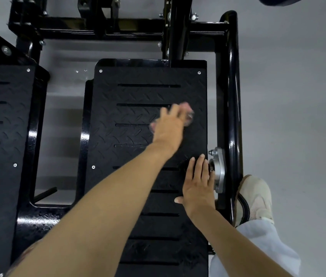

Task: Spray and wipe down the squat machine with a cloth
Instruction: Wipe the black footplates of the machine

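The squat machine's right black tread footplate fills the middle of the view. My left hand reaches across it to its upper right part and is blurred by motion. It holds a small pale pinkish cloth against the plate; the cloth is blurred too. My right hand lies flat on the plate near its right edge, fingers straight and pointing away from me, holding nothing. No spray bottle is in sight.
A second footplate lies at the left, with a gap showing grey floor between the two. A glossy black frame tube runs along the right, carrying a silver bearing mount. My beige shoe stands beside it.
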The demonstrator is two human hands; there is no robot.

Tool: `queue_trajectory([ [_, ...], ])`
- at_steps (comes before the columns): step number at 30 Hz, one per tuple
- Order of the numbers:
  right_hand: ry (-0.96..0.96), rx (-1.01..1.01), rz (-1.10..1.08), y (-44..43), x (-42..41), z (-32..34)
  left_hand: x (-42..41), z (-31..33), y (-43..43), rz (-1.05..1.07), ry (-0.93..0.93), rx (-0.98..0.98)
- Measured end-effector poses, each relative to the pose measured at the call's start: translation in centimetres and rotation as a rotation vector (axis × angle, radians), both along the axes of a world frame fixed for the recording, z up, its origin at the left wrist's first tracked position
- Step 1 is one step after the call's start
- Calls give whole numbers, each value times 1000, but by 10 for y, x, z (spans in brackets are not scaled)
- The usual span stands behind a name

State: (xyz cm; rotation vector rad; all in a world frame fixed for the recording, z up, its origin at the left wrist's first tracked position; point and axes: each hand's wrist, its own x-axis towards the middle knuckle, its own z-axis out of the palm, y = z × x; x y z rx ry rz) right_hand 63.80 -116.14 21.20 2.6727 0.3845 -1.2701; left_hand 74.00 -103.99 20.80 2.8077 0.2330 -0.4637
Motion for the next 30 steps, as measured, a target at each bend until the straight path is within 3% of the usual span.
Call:
queue_trajectory([
  [4, 12, -19, 27, 0, 2, 3, -26, 0, -30, -589, -18, 6],
  [7, 6, -7, 20, -1, 1, 3, -23, -1, -16, -794, -30, 132],
  [12, -63, 58, -9, -3, -4, 4, 8, -3, 33, -388, 57, 280],
  [15, -82, 103, -8, -8, -4, 5, 3, 0, 26, -214, 72, 224],
  [17, -94, 115, -2, -12, -6, 6, -16, 3, 6, -284, 55, 112],
  [19, -98, 114, -7, -17, -10, 8, -44, 3, -16, -527, 49, 54],
  [22, -109, 123, -26, -19, -13, 8, -54, 0, -18, -799, 26, 135],
  [24, -113, 126, -38, -19, -14, 6, -39, -4, -6, -787, 10, 177],
  [30, -114, 139, -62, -17, -14, 4, -15, -5, 5, -87, 43, 109],
])
